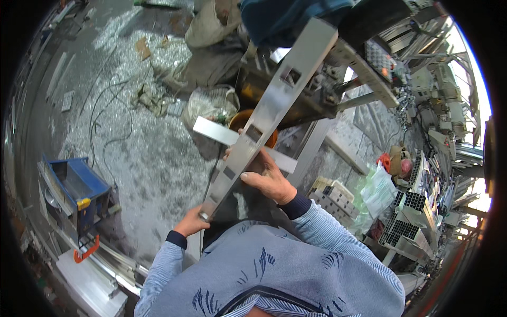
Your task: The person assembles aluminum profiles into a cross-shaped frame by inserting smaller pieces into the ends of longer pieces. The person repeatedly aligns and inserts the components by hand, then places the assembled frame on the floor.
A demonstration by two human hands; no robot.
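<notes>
I hold a long, flat aluminium profile (pixel 274 103) with several rectangular cut-outs; it runs from near my chest up and to the right toward a machine table. My left hand (pixel 191 222) grips its near end. My right hand (pixel 268 178) clasps its right edge about a third of the way up. A second, shorter aluminium bar (pixel 214 130) lies crosswise underneath the profile, passing under my right hand. An orange bucket (pixel 240 119) shows partly behind the profile.
The floor (pixel 142 158) is covered in metal shavings, with black cables across it. A blue metal box (pixel 79 193) stands at left. Stacked aluminium extrusions (pixel 409 216) and plastic bags lie at right. A work machine (pixel 317 90) sits ahead.
</notes>
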